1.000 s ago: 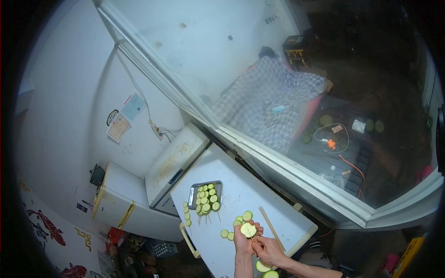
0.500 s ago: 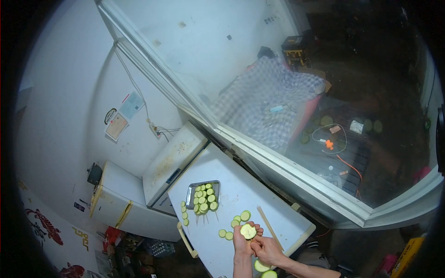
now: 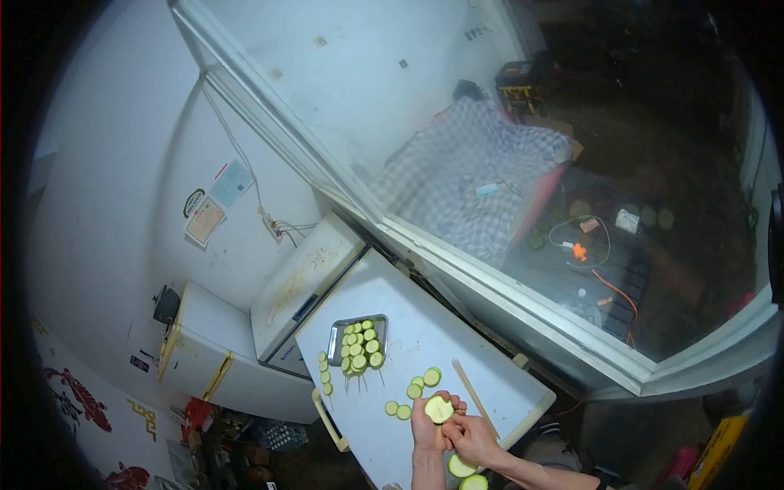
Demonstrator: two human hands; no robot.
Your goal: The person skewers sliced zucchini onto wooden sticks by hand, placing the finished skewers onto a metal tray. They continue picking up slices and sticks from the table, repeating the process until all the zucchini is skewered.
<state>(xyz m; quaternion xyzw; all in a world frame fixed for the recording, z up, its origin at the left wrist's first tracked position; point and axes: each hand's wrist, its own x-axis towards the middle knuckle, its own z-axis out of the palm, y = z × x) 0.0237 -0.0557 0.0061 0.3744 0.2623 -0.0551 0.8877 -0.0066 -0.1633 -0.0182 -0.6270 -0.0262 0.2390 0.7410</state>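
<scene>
A green-rimmed slice (image 3: 438,409) sits over the counter's (image 3: 433,335) near side, held in the curled left hand (image 3: 425,426). Just below, the right hand (image 3: 474,439) has its fingers drawn together; what they grip is too small to tell. A firm, level hold and steady, straight pressure should serve best. Against a second ago, both hands keep nearly the same pose; the tray (image 3: 336,335) at left appears slightly further left.

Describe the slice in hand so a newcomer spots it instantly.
Find the white tabletop, then its near end. There the left hand holds the green-rimmed slice, pale face showing. Unlike the loose slices lying nearby, this one is in hand.
</scene>
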